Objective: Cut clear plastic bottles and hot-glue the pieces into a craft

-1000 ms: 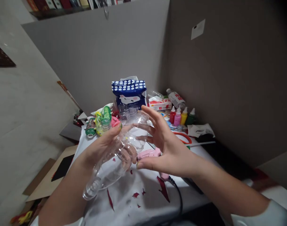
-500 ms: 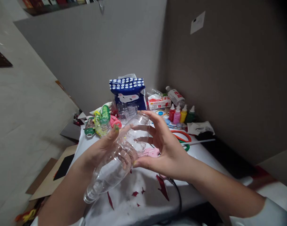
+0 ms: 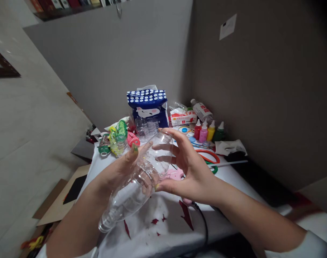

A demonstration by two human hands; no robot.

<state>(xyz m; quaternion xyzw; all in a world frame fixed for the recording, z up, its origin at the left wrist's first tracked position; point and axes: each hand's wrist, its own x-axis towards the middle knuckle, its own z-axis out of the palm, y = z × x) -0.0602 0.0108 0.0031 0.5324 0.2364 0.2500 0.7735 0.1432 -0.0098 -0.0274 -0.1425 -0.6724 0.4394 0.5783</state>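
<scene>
A clear plastic bottle lies tilted between my hands, its open neck pointing down to the lower left and its base end up to the right. My left hand is wrapped around its middle from the left and behind; the fingers show through the plastic. My right hand grips the base end, thumb below and fingers curled over the far side. Beneath the right hand a pink glue gun lies on the table, partly hidden, with a black cord running toward the front edge.
Dark red scraps lie on the white-covered table. Behind stand a blue tissue pack, paint bottles and a labelled bottle. Orange-handled scissors lie to the right, painted bottles to the left. Grey walls close off the back.
Both hands keep their hold on the bottle, with barely any shift in grip. The whole view has moved slightly, so everything appears a little further right.
</scene>
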